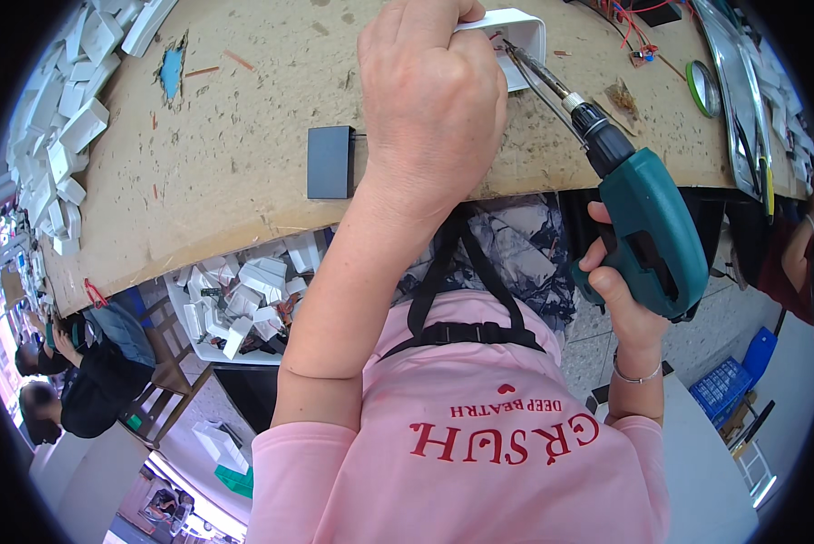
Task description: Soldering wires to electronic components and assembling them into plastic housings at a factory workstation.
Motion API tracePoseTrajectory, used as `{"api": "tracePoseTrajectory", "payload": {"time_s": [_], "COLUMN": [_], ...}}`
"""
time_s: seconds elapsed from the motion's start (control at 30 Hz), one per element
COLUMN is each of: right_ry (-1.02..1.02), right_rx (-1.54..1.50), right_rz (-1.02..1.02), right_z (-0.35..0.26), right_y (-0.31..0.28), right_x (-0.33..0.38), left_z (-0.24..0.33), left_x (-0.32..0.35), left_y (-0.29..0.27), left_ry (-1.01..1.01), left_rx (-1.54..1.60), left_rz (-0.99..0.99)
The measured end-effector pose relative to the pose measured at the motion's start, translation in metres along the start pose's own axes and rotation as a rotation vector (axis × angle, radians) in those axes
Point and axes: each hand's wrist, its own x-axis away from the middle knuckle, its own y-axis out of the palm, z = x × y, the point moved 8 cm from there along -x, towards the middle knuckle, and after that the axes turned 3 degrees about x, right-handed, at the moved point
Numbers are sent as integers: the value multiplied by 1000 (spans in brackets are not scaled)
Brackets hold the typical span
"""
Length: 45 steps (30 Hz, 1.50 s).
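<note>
My left hand (pixel 432 100) is closed at the far side of the bench, gripping a white plastic housing (pixel 531 34) whose open side faces right; its fingertips are mostly hidden behind the knuckles. In my right hand (pixel 626 304) is a green pistol-grip soldering gun (pixel 652 204), pointing up and to the left. Its metal tip and a thin feed tube beside it reach into the housing's opening. Small reddish parts show inside the housing, too small to make out. A black rectangular box (pixel 331 163) lies on the bench to the left of my left wrist.
White housings (pixel 76 127) are heaped at the bench's left. A bin (pixel 187 313) of white parts stands below the front edge. At right are a green-rimmed roll (pixel 700 89), red wires (pixel 641 45) and a metal tray (pixel 731 86). Other people sit at left and right.
</note>
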Motion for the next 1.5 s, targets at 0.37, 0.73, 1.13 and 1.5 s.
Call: {"api": "tracePoseTrajectory", "payload": {"time_s": [0.37, 0.73, 1.13, 1.5], "right_ry": [13, -53, -191, -190], "right_rx": [-35, -103, -419, -469], "right_rz": [-2, 159, -46, -164], "right_z": [5, -6, -1, -3], "right_y": [-10, -23, -53, -27], "right_x": [11, 19, 16, 11], "left_z": [1, -15, -52, -36], "left_x": [-3, 6, 58, 242], "left_y": [2, -1, -213, -495], "left_ry": [-9, -423, -1286, -1602], "left_rx": [32, -220, 728, -274], "left_rz": [8, -451, 379, 158]}}
